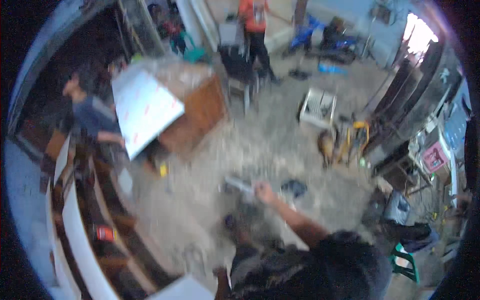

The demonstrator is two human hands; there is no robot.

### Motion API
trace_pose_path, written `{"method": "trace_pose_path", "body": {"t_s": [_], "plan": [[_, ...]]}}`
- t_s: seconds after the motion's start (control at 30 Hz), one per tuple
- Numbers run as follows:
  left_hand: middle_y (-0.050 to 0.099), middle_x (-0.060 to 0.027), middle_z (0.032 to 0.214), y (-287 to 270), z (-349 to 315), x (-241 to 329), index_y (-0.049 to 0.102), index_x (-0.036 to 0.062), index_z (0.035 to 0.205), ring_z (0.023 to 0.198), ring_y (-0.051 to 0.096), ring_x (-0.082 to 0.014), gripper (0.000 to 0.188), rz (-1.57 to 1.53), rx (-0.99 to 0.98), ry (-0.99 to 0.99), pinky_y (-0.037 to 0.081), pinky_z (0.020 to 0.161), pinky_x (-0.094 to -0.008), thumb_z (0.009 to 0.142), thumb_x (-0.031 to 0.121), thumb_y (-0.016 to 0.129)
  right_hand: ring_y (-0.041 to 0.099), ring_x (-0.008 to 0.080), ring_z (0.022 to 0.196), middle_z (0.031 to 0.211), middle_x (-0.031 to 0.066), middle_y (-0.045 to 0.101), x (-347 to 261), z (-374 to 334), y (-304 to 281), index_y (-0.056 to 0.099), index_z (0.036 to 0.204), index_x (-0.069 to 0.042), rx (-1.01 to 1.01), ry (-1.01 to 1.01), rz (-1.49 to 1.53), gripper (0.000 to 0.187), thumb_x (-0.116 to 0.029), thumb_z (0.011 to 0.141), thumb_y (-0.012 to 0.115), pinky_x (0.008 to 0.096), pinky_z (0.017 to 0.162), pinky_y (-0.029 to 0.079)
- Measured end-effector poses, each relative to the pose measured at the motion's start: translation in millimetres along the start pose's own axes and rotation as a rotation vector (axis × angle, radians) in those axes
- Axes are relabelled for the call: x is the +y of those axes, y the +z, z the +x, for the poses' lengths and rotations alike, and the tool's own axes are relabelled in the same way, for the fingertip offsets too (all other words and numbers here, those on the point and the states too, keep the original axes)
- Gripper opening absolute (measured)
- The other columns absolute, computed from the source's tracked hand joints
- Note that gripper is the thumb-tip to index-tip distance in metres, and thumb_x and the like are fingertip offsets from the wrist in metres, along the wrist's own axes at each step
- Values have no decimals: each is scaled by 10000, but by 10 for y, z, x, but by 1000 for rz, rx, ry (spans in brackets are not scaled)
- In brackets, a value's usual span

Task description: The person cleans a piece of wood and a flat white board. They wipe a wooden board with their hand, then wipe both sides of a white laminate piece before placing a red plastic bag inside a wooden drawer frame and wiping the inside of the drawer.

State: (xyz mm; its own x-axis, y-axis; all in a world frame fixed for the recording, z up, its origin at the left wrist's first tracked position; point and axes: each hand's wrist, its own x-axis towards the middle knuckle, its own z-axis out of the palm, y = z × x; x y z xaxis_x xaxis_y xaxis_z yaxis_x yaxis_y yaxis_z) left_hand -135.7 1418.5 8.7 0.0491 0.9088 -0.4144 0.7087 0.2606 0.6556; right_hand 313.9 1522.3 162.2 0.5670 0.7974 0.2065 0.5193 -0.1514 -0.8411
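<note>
My right hand (263, 192) is stretched out over the floor at the middle of the view, its fingers closed. In it is a long, narrow, pale grey tool (239, 184) that points to the left; motion blur hides its exact kind. Below it shows the dark clothing (300, 272) on my body. My left hand (221, 280) is low at the lower edge, dim and smeared, near the corner of a white panel (185, 290); its fingers cannot be made out. A dark crumpled thing (294, 188) lies on the floor right of my right hand.
A person (95, 112) at left touches a white board (145, 110) on a brown wooden box (200, 115). Another, in orange (253, 17), stands far off. Long shelf-like wooden frames (107, 210) line the left, bearing a red can (104, 233). A yellow-framed machine (352, 137) stands right.
</note>
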Motion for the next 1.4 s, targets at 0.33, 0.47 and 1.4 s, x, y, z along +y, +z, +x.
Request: {"method": "trace_pose_path", "body": {"t_s": [0.33,0.47,1.4], "plan": [[595,-50,706,-1000,1551,515,623,168,715,662,559,-221,220,849,86,269,432,569,-427,812,359,574,617,296,690,777,131,643,1953,-786,69,672,785,-85,-593,401,-601,200,-263,820,588,428,578,473],[608,-54,702,-1122,2393,721,671,190,784,625,576,-233,134,1016,253,657,455,552,-426,815,273,570,633,283,696,820,86,659,2329,-1298,-175,685,829,-109,-1144,159,-1091,164,-265,793,653,413,556,486],[644,-92,932,-510,5703,4249,625,15,929,934,642,-226,242,-108,105,389,536,806,-326,703,-58,579,519,147,575,697,29,594,2718,5333,739,590,1093,-56,-116,558,308,345,-50,749,605,295,539,446]]}}
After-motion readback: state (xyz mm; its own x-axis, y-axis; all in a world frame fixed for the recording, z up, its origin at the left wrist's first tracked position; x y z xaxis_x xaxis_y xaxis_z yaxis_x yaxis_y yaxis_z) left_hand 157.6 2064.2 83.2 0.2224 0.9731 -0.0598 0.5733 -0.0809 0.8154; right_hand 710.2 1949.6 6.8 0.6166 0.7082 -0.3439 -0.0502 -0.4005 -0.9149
